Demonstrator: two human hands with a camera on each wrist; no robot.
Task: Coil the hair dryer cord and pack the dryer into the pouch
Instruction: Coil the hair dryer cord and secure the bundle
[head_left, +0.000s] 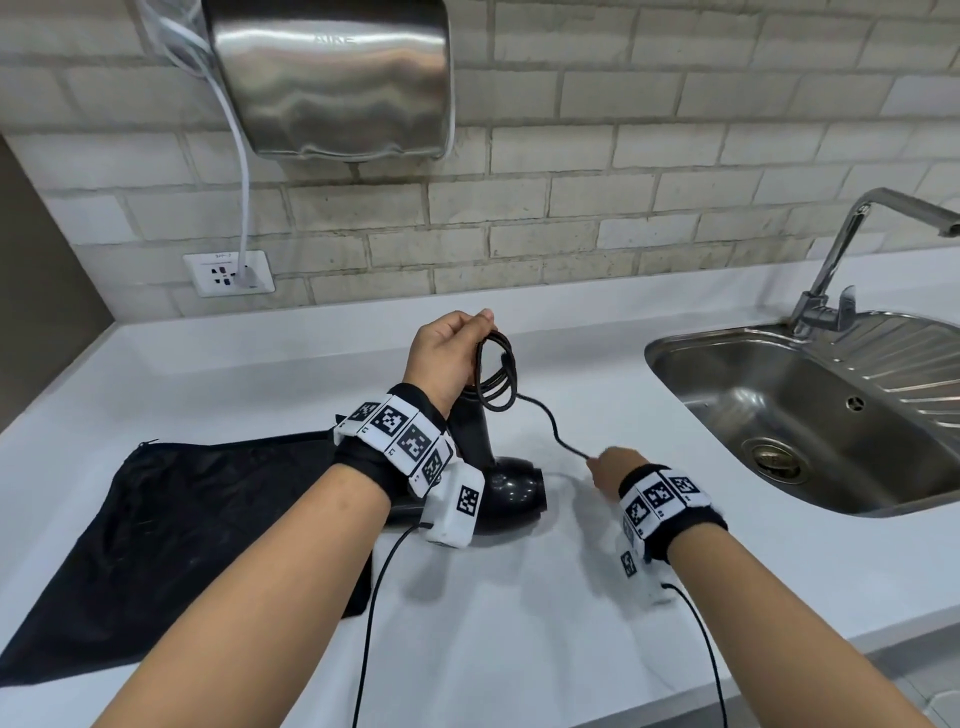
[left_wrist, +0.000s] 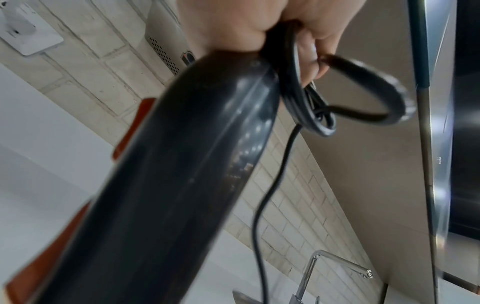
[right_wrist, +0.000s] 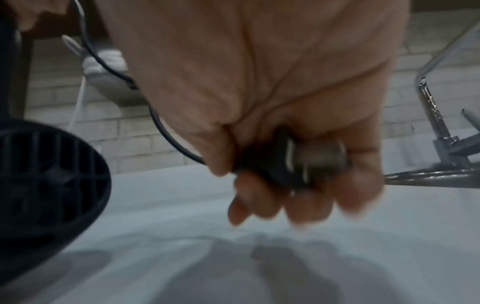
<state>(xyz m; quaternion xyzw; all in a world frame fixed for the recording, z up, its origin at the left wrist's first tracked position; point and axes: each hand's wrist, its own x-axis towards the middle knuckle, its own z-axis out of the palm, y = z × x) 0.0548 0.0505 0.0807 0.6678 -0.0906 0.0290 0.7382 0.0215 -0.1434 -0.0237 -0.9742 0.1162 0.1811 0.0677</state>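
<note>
The black hair dryer (head_left: 511, 491) lies on the white counter with its handle (left_wrist: 166, 185) pointing up. My left hand (head_left: 449, 353) grips several coiled loops of the black cord (head_left: 496, 374) at the top of the handle. From the coil (left_wrist: 309, 102) a free length of cord (head_left: 553, 428) runs down to my right hand (head_left: 610, 470), which grips the plug (right_wrist: 291, 162) at the cord's end, low over the counter. The black pouch (head_left: 171, 530) lies flat on the counter to the left of the dryer.
A steel sink (head_left: 810, 415) with a tap (head_left: 852, 260) is sunk into the counter on the right. A wall socket (head_left: 228, 273) with a white cable and a steel hand dryer (head_left: 332, 78) hang on the brick wall behind.
</note>
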